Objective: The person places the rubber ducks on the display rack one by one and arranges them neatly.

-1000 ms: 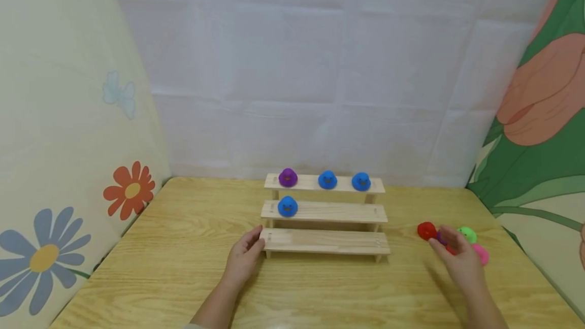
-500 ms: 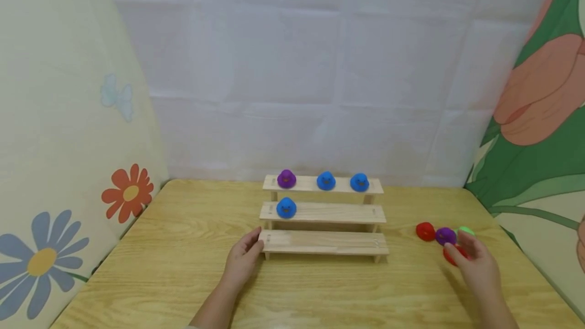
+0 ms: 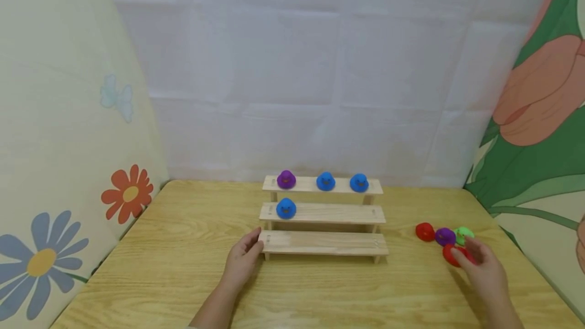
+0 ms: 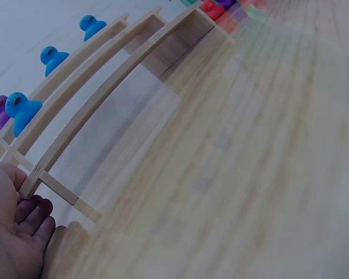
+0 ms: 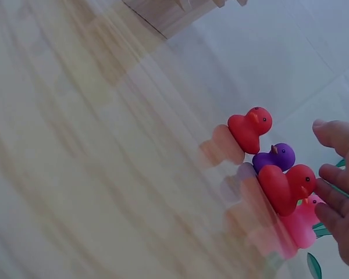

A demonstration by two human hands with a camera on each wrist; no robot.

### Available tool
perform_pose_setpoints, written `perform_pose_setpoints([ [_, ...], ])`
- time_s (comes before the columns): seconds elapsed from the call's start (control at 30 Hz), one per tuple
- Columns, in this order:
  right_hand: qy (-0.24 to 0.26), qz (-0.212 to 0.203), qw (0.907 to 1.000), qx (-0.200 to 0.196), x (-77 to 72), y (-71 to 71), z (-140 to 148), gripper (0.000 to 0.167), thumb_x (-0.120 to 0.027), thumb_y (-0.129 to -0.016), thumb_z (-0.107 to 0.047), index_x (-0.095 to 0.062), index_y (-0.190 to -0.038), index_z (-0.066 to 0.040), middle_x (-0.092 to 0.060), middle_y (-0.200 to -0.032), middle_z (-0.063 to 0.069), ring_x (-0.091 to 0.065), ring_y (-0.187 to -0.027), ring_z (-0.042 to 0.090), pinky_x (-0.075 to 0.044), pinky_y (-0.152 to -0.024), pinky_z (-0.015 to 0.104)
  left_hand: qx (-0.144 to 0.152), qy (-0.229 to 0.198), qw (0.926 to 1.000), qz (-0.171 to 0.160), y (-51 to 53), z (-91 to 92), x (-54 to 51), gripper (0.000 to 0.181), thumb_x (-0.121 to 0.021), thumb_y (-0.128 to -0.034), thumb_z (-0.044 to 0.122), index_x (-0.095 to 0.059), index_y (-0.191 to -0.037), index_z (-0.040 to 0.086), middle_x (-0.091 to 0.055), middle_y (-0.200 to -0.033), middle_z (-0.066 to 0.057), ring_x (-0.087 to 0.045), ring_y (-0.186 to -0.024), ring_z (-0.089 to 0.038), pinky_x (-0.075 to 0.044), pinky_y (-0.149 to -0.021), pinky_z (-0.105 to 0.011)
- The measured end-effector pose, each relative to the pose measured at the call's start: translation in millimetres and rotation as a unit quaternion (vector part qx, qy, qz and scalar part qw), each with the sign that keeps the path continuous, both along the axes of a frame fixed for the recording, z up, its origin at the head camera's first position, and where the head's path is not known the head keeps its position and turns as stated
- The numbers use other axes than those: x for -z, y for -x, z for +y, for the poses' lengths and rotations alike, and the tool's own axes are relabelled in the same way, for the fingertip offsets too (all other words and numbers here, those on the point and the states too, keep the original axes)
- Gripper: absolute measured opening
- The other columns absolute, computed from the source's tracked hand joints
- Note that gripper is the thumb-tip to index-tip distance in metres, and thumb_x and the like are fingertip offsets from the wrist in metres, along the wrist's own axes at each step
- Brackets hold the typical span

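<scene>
My left hand (image 3: 241, 259) holds the left end of the lowest step of a three-step wooden display shelf (image 3: 324, 241), thumb and fingers at that end. Over a small group of rubber ducks at the right, my right hand (image 3: 488, 273) hovers with thumb and fingers apart. Nearest to it are a red duck (image 5: 285, 186) and a pink duck (image 5: 302, 225), the pink one mostly covered by the hand in the head view. Beside them sit a purple duck (image 3: 445, 236), another red duck (image 3: 425, 231) and a green duck (image 3: 463, 234).
On the top step stand a purple duck (image 3: 286, 179) and two blue ducks, one central (image 3: 326, 181) and one right (image 3: 359, 183). A third blue duck (image 3: 286, 208) sits at the middle step's left. Behind the wooden table (image 3: 183, 268) hangs a white cloth (image 3: 283, 65).
My right hand has moved right and toward the table's front, uncovering the purple, green and nearer red ducks. My left hand stays at the shelf's end.
</scene>
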State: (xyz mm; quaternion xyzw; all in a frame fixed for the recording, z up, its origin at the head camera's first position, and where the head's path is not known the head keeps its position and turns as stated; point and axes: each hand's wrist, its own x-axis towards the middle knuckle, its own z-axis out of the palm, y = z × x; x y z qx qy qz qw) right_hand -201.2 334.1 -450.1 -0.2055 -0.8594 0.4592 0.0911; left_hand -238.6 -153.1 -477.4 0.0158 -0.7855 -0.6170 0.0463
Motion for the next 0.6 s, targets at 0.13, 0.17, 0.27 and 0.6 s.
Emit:
perform_pose_setpoints([
  [0.13, 0.004, -0.005, 1.0, -0.005, 2.0, 1.0, 1.5, 0.07, -0.057, -0.097, -0.037, -0.031, -0.149, 0.002, -0.035, -0.152, 0.028, -0.033, -0.14, 0.043, -0.031, -0.115, 0.056, 0.001, 0.0, 1.0, 0.0, -0.2, -0.2, 0.2, 0.046, -0.05, -0.1009, 0.012, -0.044, -0.143, -0.005, -0.048, -0.146, -0.024, -0.045, -0.137, -0.035, -0.038, -0.114, -0.047],
  [0.17, 0.003, -0.007, 1.0, -0.006, 2.6, 1.1, 2.0, 0.07, -0.057, -0.097, -0.038, -0.031, -0.149, 0.002, -0.035, -0.152, 0.028, -0.033, -0.14, 0.043, -0.03, -0.115, 0.056, 0.002, -0.001, 1.0, 0.0, -0.4, -0.2, -0.1, 0.046, -0.05, -0.101, 0.012, -0.044, -0.143, -0.005, -0.047, -0.146, -0.024, -0.044, -0.137, -0.035, -0.038, -0.114, -0.047],
  [0.27, 0.008, -0.009, 0.9999, -0.008, 4.4, 1.1, 2.7, 0.071, -0.057, -0.097, -0.038, -0.031, -0.15, 0.001, -0.035, -0.152, 0.027, -0.033, -0.14, 0.043, -0.03, -0.115, 0.056, 0.004, -0.004, 1.0, -0.002, -1.4, 0.0, -1.2, 0.046, -0.05, -0.1012, 0.012, -0.043, -0.144, -0.005, -0.047, -0.147, -0.024, -0.043, -0.137, -0.035, -0.038, -0.114, -0.047],
  [0.6, 0.004, -0.018, 0.9993, -0.033, 7.3, 1.3, -1.0, 0.073, -0.06, -0.096, -0.041, -0.032, -0.149, 0.0, -0.038, -0.152, 0.025, -0.04, -0.135, 0.039, -0.045, -0.103, 0.038, 0.007, -0.007, 1.0, -0.002, -1.7, 0.4, -1.4, 0.046, -0.049, -0.1013, 0.011, -0.043, -0.144, -0.005, -0.047, -0.147, -0.024, -0.044, -0.137, -0.035, -0.039, -0.113, -0.044],
])
